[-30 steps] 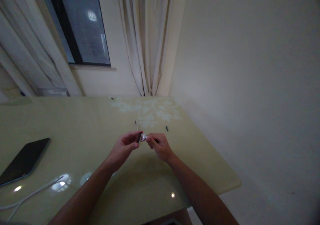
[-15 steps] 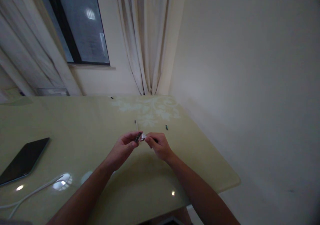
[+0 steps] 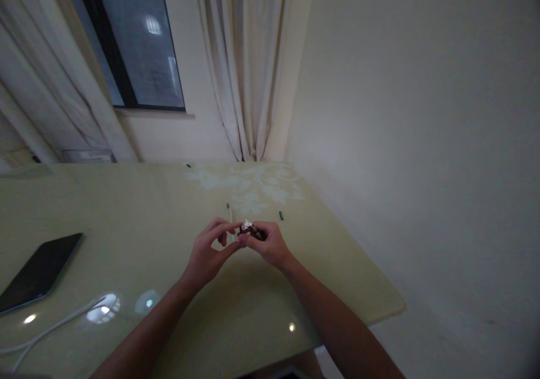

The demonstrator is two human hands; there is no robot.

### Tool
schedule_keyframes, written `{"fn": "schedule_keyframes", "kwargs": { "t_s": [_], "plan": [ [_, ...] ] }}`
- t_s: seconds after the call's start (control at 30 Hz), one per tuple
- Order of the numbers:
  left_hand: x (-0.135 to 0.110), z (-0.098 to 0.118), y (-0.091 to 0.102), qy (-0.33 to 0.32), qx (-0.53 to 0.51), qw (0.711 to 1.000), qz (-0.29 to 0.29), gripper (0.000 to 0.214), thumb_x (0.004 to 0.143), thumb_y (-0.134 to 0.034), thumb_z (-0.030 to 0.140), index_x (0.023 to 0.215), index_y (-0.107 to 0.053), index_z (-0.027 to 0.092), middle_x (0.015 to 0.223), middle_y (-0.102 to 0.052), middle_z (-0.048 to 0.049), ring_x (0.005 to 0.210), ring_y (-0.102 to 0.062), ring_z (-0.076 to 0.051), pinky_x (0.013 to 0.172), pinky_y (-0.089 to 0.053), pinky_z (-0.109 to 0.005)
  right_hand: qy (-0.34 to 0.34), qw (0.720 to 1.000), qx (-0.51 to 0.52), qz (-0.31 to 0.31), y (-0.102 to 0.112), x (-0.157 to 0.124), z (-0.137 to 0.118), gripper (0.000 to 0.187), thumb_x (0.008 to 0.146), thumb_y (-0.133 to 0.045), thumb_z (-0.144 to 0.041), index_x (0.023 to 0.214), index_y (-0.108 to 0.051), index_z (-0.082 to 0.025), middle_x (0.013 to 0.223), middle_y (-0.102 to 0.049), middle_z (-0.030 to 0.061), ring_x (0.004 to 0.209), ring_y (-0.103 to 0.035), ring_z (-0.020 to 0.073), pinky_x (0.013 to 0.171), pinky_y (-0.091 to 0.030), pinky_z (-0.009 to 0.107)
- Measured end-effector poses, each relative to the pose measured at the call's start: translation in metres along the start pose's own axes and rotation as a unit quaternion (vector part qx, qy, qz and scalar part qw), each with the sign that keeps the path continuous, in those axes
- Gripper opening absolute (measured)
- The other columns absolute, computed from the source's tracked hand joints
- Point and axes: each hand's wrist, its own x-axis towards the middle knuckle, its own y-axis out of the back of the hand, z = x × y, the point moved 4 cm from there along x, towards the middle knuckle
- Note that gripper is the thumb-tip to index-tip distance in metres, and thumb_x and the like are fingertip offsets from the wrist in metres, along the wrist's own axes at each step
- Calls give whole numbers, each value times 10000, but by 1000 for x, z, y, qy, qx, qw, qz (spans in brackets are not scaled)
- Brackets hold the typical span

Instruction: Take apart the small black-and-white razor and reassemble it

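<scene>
Now that the left hand [image 3: 206,253] has shifted rightward, touching the small dark-and-silver piece [image 3: 248,228], right hand [image 3: 271,245] gripping it, left grip's hold impossible to tell.

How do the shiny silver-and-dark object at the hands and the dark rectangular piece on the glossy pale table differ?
The silver-and-dark object is in the right hand; the rectangular piece lies on the table. The object partly gleams silver; the piece looks mostly dark. Both are small.
</scene>
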Motion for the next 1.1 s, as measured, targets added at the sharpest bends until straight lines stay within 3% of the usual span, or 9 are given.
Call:
{"fn": "schedule_keyframes", "kwargs": {
  "t_s": [0.17, 0.27, 0.37, 0.47, 0.6, 0.7, 0.87, 1.0, 1.1],
  "plan": [
    [2, -12, -3, 121, -96, 985, -76, 676, 701, -911, 391, 1328, -685, 283, 984, -662, -16, 682, -524, -117, 680, -464, -259, 27, 998, -43, 27, 4, -1, -5, 366, 838, -758, -522, 799, -727, -159, 583, -411, -46, 534, -325, 97, 503, -260, 246],
    [1, -19, -5, 221, -144, 958, -113, 508, 810, -781, 543, 1197, -755, 216, 900, -669, -35, 712, -529, -142, 652, -423, -253, 97, 987, -118, 53, 8, -3, -13, 314, 870, -738, -465, 822, -739, -155, 605, -496, -28, 535, -385, 101, 518, -320, 243],
    [-2, -24, -6, 265, -162, 943, -116, 489, 854, -686, 631, 988, -800, 174, 787, -645, -32, 672, -470, -136, 618, -367, -247, 187, 961, -198, 49, 9, -6, -19, 232, 896, -717, -384, 896, -763, -156, 636, -580, -6, 547, -462, 111, 564, -391, 243],
    [-4, -27, -9, 281, -189, 932, -126, 486, 818, -727, 630, 981, -802, 178, 786, -656, -27, 674, -457, -133, 626, -359, -244, 247, 935, -255, 14, 7, -10, -20, 206, 915, -671, -297, 1045, -781, -180, 668, -634, 1, 546, -505, 115, 597, -428, 238],
    [-7, -27, -11, 305, -193, 921, -146, 469, 766, -797, 591, 1015, -808, 193, 828, -699, -35, 731, -508, -149, 665, -382, -244, 270, 920, -285, -8, 7, -10, -15, 238, 930, -652, -289, 1109, -779, -195, 682, -659, 9, 566, -540, 124, 622, -450, 237],
    [-7, -25, -10, 303, -217, 917, -145, 446, 735, -841, 546, 1006, -814, 193, 877, -721, -46, 776, -551, -162, 714, -417, -255, 269, 920, -285, -16, 7, -11, -16, 239, 947, -650, -325, 1109, -771, -198, 722, -669, 22, 602, -553, 130, 642, -461, 243],
    [-4, -24, -5, 277, -263, 921, -81, 492, 657, -929, 416, 1095, -814, 223, 850, -686, -24, 843, -593, -179, 820, -465, -294, 159, 971, -178, -9, 8, -10, -20, 312, 959, -643, -402, 1190, -661, -193, 801, -605, 5, 626, -529, 119, 597, -433, 227],
    [-2, -24, -3, 266, -277, 922, -44, 493, 612, -959, 350, 1074, -827, 239, 841, -677, -16, 792, -574, -154, 789, -468, -283, 122, 984, -130, -2, 7, -10, -24, 261, 1013, -531, -441, 1022, -611, -192, 700, -496, -30, 590, -444, 118, 568, -367, 240],
    [-1, -23, -3, 259, -290, 921, -34, 492, 604, -963, 332, 1070, -830, 246, 828, -676, -13, 777, -567, -146, 772, -467, -276, 118, 986, -119, -7, 6, -10, -25, 267, 1016, -533, -448, 979, -603, -193, 683, -503, -32, 582, -436, 117, 565, -350, 246]
  ]
}}
